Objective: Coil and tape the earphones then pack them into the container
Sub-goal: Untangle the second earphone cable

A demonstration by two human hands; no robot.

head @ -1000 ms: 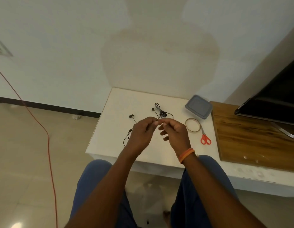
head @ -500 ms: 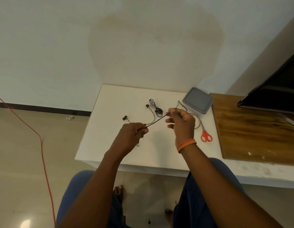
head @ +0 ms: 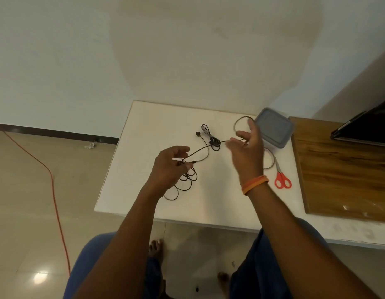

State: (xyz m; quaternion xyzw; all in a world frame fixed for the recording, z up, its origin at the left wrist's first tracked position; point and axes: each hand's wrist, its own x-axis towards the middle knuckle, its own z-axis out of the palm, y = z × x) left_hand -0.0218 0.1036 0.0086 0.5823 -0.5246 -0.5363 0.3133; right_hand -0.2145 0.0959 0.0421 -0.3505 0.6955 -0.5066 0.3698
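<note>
— Over the white table (head: 144, 126), what have your hands got?

— I've got the black earphones (head: 199, 150) strung between them. My left hand (head: 169, 167) pinches the cable at its fingertips, with several loose loops hanging below it toward 6 o'clock, down near the table top. My right hand (head: 248, 152) sits at 3 o'clock from the left, fingers half spread, the cable running through them and arcing up in a loop toward 12.

— And the rest of the cable?

— One earbud and a small tangle lie on the table between my hands, toward 12 o'clock.

— Where's the container?

— The grey container (head: 274, 128), lid on, sits just beyond my right hand at 1 o'clock. A ring of tape (head: 271, 160) is partly hidden behind my wrist, and the red scissors (head: 282, 180) lie at 3 o'clock from it, beside the wooden board (head: 342, 169).
</note>
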